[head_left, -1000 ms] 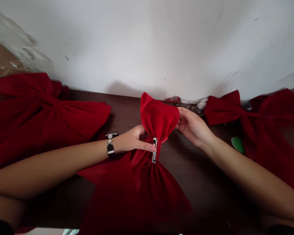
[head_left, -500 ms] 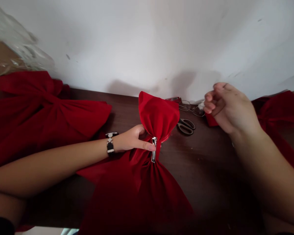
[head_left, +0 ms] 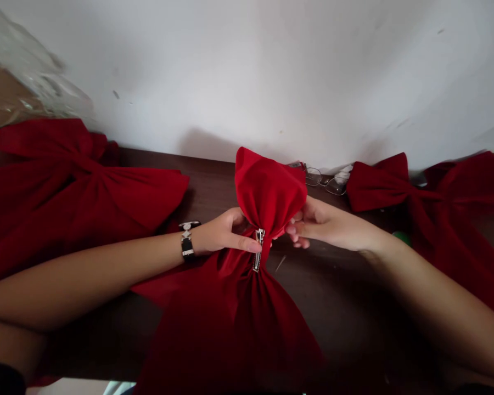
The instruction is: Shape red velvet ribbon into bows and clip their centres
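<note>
My left hand (head_left: 224, 233) presses the red bow (head_left: 230, 323), fingers together beside the metal clip (head_left: 258, 249), already fastened on; my right hand (head_left: 323, 225) pinches the upper loop (head_left: 267, 189).

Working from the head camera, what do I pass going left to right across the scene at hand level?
Red velvet bow → black-and-silver bracelet → left hand → metal clip on the middle red bow → right hand → far red bow
</note>
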A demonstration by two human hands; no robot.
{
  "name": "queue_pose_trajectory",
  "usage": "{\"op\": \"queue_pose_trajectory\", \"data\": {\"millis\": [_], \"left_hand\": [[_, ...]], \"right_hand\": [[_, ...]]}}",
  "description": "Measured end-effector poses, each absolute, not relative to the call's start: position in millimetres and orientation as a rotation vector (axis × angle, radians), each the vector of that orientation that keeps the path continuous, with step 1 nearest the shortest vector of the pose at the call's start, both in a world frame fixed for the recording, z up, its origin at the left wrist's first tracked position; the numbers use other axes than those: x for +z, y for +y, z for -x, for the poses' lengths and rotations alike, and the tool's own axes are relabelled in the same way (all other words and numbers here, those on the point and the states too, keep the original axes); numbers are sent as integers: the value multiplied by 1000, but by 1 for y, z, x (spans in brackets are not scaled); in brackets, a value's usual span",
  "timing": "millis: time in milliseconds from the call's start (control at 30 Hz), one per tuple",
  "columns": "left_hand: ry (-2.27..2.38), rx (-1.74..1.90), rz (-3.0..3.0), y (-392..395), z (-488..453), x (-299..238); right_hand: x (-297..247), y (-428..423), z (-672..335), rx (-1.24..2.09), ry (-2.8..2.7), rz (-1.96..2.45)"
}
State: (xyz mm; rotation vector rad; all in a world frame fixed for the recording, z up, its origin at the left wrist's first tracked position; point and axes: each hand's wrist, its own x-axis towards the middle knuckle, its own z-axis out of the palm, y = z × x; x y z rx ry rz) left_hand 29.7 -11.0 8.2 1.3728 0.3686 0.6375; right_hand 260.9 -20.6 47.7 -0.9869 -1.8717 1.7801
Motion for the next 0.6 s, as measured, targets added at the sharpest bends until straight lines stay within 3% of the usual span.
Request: {"op": "queue_pose_trajectory", "data": {"millis": [133, 300, 600], "left_hand": [[381, 611, -1381, -11, -29, 7], [409, 614, -1431, -11, -27, 8], [477, 676, -1439, -11, -27, 3]], "right_hand": [[71, -15, -279, 1619, -1986, 1110], [94, -12, -303, 1168, -2174, 1334], [75, -3, -299, 887, -2215, 1459]]}}
